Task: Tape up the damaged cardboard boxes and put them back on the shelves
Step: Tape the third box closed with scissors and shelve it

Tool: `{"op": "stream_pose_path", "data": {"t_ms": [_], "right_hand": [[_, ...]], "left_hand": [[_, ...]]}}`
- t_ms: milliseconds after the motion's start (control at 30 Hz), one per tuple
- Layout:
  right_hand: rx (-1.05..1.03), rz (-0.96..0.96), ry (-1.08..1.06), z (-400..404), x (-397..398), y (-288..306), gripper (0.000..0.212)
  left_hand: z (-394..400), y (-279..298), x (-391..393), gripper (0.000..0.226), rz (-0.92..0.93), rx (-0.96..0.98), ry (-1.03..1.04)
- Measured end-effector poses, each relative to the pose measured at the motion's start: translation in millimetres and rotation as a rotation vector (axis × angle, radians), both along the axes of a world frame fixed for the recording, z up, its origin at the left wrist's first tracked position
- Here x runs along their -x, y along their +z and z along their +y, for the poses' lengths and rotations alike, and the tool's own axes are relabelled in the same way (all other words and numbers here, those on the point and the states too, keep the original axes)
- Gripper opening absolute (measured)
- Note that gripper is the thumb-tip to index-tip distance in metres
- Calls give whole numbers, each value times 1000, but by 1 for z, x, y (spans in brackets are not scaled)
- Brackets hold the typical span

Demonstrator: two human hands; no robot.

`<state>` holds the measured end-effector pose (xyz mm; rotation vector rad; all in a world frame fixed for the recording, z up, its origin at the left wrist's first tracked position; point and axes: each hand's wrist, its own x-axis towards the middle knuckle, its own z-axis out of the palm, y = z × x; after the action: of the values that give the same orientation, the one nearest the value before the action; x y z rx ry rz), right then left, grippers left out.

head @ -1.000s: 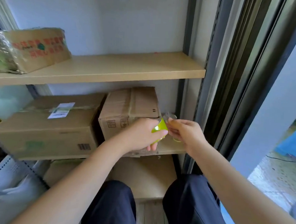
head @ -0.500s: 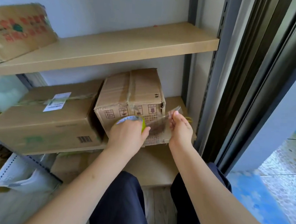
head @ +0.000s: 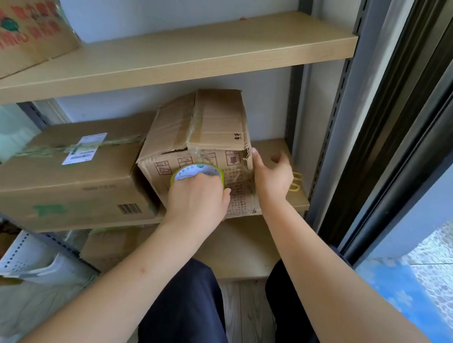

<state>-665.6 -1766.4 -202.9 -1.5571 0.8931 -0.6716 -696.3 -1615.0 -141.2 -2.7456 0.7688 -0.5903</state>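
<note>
Standing at ctr frame is a shelving unit w/ wooden boards on grey metal uprights; the upper shelf board (head: 189, 51) is running across at 12 o'clock, the middle shelf board (head: 279, 153) is lying below it.

Sitting on the middle board at 9 o'clock is a large cardboard box (head: 62, 178) w/ a white label and a barcode. Touching its right side is the damaged box (head: 203, 133), smaller, w/ top flap seam torn and front upper edge split. It is resting on the middle board, front face toward the camera, turned slightly.

Lying on the upper board at 10 o'clock is a printed box (head: 25, 27) w/ red lettering, partly cut by frame edge. A white perforated basket (head: 24, 257) is showing at 8 o'clock, low on the floor side.

L hand (head: 197, 204) is gripping the tape roll (head: 196, 171), fingers curled round it, and pressing it against the box front face. A clear tape strip (head: 239, 172) is running from the roll toward 3 o'clock across the front.

R hand (head: 272, 176) is lying flat on the box's right front corner, fingers straight, thumb spread apart, holding nothing.

A yellow rubber band (head: 297, 184) is lying on the middle board just beside the R hand.
</note>
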Motion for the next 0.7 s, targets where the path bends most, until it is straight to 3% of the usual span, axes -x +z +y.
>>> {"op": "stream_pose_path", "data": {"t_ms": [67, 133, 233, 367, 467, 600, 700], "right_hand": [[134, 24, -63, -4, 9, -2, 63], [346, -135, -34, -3, 25, -7, 52], [598, -179, 252, 2, 37, -16, 67], [586, -21, 505, -3, 23, -5, 69], [709, 65, 450, -5, 18, -1, 57], [630, 12, 324, 2, 20, -5, 42], [581, 30, 299, 11, 18, -3, 43]], "left_hand": [[2, 1, -1, 33, -2, -23, -2], [3, 1, -1, 33, -14, -34, -5], [3, 3, 0, 31, -19, -65, -8], [2, 6, -1, 33, -27, -99, -26], [-1, 9, -4, 37, -12, -111, -81], [2, 8, -6, 33, 54, -142, -212], [5, 7, -3, 29, 67, -147, -191]]}}
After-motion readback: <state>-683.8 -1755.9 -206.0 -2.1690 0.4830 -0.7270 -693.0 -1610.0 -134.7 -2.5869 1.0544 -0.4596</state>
